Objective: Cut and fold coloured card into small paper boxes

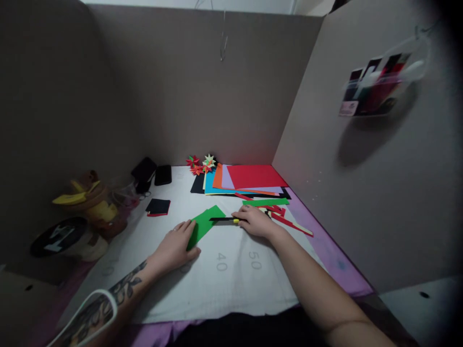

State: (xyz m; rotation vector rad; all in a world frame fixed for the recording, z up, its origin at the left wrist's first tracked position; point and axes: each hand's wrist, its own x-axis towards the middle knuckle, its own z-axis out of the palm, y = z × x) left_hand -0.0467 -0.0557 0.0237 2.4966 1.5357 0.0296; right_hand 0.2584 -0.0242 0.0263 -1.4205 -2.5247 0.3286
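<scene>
My left hand [176, 246] rests on the white mat [231, 284], its fingers pressed on the near end of a green paper sheet [206, 223]. My right hand [255, 221] grips a thin black tool with a yellow band [226, 220]. The tool's tip lies across the far right corner of the green sheet. The two hands sit close together, the sheet between them.
A fanned stack of coloured paper [249, 179] lies behind the hands. Green and red strips [278, 212] lie to the right, folded paper stars [201, 164] at the back. A dark paper piece [158, 207], black pouches [152, 174] and a toy figure [90, 202] are left. Cardboard walls enclose the desk.
</scene>
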